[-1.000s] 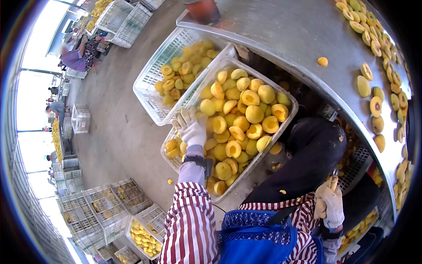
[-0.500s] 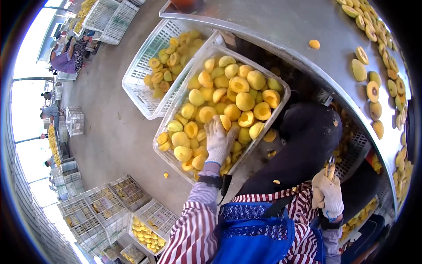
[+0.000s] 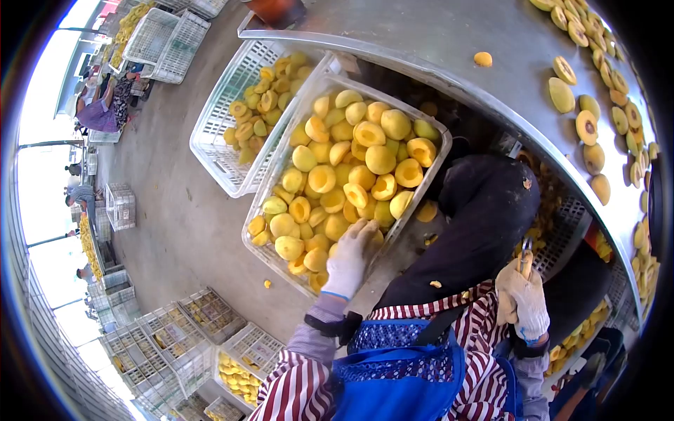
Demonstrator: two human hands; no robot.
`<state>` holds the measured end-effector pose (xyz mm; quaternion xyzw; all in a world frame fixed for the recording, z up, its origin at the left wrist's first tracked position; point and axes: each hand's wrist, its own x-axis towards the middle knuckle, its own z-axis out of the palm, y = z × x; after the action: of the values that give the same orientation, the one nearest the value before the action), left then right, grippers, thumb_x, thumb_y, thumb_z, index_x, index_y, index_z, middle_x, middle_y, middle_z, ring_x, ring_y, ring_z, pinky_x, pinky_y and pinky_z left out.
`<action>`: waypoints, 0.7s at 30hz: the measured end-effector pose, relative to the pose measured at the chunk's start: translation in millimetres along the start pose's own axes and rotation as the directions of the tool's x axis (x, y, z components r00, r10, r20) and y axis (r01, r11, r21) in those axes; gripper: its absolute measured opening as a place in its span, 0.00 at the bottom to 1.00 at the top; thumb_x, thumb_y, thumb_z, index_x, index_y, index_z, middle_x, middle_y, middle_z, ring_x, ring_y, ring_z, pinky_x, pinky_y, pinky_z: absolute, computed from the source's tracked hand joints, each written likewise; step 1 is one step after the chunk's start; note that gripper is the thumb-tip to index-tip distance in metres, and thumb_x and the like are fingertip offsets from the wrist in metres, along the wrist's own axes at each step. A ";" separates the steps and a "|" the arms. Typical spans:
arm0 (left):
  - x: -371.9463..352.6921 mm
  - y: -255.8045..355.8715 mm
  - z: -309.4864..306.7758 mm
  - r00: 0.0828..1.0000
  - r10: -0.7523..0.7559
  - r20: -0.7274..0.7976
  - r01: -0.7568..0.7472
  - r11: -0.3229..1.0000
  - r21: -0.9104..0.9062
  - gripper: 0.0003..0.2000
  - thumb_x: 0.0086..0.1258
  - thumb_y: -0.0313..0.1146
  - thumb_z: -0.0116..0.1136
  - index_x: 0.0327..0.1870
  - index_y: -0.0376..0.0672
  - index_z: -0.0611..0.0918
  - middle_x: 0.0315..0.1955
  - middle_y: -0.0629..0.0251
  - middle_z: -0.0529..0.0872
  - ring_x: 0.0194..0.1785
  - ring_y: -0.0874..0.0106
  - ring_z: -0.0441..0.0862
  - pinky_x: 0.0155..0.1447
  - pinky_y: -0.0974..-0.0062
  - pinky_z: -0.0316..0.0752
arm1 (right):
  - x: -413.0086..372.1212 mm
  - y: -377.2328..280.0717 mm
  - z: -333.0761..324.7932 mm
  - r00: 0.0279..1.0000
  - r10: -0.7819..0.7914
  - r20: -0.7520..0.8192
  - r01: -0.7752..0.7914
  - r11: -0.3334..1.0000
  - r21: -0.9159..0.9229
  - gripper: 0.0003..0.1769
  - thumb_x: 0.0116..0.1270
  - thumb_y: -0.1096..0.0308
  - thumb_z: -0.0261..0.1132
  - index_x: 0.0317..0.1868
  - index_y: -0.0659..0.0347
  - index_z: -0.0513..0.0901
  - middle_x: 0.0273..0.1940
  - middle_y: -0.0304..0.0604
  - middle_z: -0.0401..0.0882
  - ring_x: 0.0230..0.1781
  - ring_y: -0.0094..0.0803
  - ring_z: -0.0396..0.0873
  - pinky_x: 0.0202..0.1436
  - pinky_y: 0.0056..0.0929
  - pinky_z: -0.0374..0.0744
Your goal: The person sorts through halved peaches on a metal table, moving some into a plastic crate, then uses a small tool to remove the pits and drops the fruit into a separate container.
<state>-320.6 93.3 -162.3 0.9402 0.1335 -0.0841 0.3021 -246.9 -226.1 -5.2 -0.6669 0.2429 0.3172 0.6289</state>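
Note:
My left hand (image 3: 347,263), in a white glove, rests at the near edge of a white plastic crate (image 3: 270,261) heaped with yellow peach halves (image 3: 322,178). Its fingers are stretched out over the fruit, touching it, and no peach half is plainly gripped. Some halves lie hollow side up, others skin side up. Close to my lap, my right hand (image 3: 521,298), also gloved, is closed around a small tool with a wooden handle (image 3: 526,262) and a narrow metal tip. The exact shape of that tip is too small to make out.
A second crate (image 3: 217,158) of halves stands behind the first. The metal table (image 3: 421,42) curves along the right, carrying cut peaches (image 3: 588,128) with stones and a dark red container (image 3: 277,10). Stacked crates (image 3: 158,344) stand lower left; people sit far left.
My left hand has drawn back from the middle of the peach heap toward the crate's near edge. My right hand keeps its hold on the tool. The view has shifted slightly.

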 end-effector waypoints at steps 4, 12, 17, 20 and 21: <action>9.9 13.5 -26.7 0.996 -0.058 0.066 0.051 0.993 0.104 0.10 0.67 0.37 0.59 0.46 0.49 0.86 0.47 0.53 0.85 0.50 0.52 0.83 0.51 0.58 0.79 | 3.0 -0.3 0.0 0.998 0.040 0.049 -0.039 0.999 -0.019 0.10 0.67 0.63 0.64 0.34 0.61 0.78 0.21 0.31 0.73 0.16 0.18 0.69 0.20 0.17 0.65; 13.7 -29.7 -8.7 0.975 -0.092 0.201 0.103 0.994 -0.042 0.11 0.66 0.38 0.62 0.48 0.52 0.85 0.46 0.56 0.85 0.51 0.57 0.83 0.52 0.58 0.78 | 5.0 -0.3 1.3 0.999 0.025 0.041 -0.024 0.999 -0.022 0.12 0.65 0.62 0.65 0.32 0.62 0.79 0.18 0.34 0.74 0.14 0.20 0.70 0.18 0.18 0.66; -1.1 -21.0 -27.5 0.883 -0.352 0.309 0.221 0.895 0.387 0.15 0.70 0.44 0.53 0.47 0.48 0.87 0.41 0.53 0.88 0.46 0.51 0.86 0.47 0.58 0.80 | 2.8 4.9 -5.0 0.999 0.044 0.021 -0.045 0.998 0.045 0.11 0.65 0.63 0.64 0.31 0.63 0.78 0.16 0.35 0.73 0.12 0.21 0.69 0.16 0.18 0.65; -1.0 -2.7 -15.3 0.884 -0.395 0.249 0.250 0.851 0.461 0.12 0.69 0.43 0.55 0.41 0.49 0.86 0.43 0.54 0.86 0.46 0.53 0.86 0.46 0.52 0.80 | 3.2 9.6 -4.3 0.999 0.039 0.022 -0.040 0.999 0.035 0.11 0.65 0.63 0.64 0.31 0.63 0.78 0.15 0.35 0.72 0.10 0.22 0.68 0.15 0.18 0.64; 2.3 0.7 -12.4 0.873 -0.424 0.240 0.278 0.838 0.470 0.11 0.69 0.43 0.55 0.40 0.49 0.86 0.44 0.56 0.86 0.47 0.54 0.86 0.45 0.49 0.79 | 3.0 7.9 -5.5 0.999 0.043 0.025 -0.044 0.999 0.025 0.11 0.65 0.63 0.64 0.31 0.63 0.78 0.15 0.35 0.72 0.10 0.22 0.68 0.14 0.18 0.64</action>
<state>-317.2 100.6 -152.4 0.9131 0.2313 -0.3238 0.0895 -250.0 -232.0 -12.7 -0.6496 0.2535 0.3360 0.6331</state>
